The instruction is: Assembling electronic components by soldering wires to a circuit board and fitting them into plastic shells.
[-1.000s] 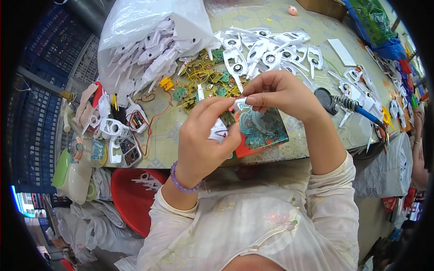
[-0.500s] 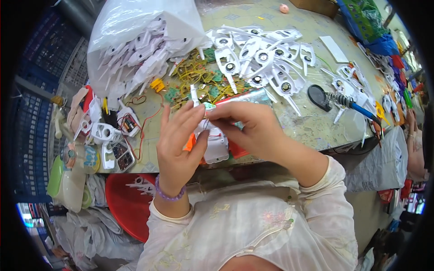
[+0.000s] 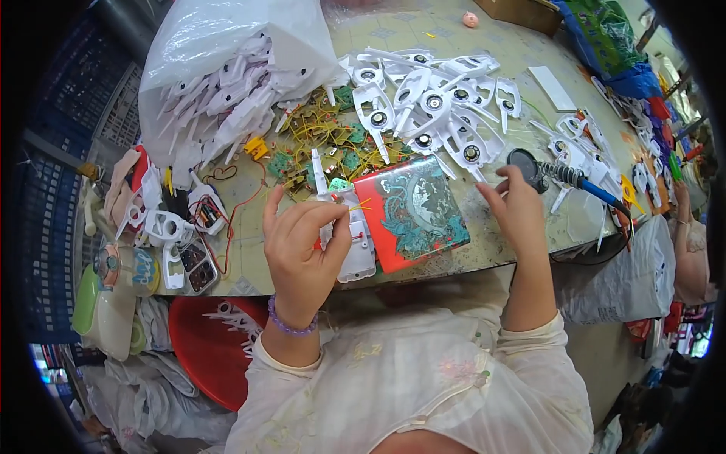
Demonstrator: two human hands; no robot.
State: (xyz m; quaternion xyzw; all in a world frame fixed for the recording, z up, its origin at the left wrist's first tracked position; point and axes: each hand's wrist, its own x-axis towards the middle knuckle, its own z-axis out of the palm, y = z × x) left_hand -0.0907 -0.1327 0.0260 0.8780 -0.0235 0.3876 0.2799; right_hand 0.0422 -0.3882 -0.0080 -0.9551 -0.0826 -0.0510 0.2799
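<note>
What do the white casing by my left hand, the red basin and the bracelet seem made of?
White casing: probably rigid plastic, satin, judging by its smooth, moulded-looking edges.
Red basin: likely plastic, smooth, evenly coloured throughout.
Bracelet: shiny purple beads; glass, stone or plastic, can't tell.

Circuit boards [image 3: 333,136] lie behind the housing [image 3: 359,261] (bag [image 3: 215,34] to their left)

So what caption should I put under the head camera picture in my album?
Left hand at a white casing, right hand open, white plastic parts piled beyond.
</note>
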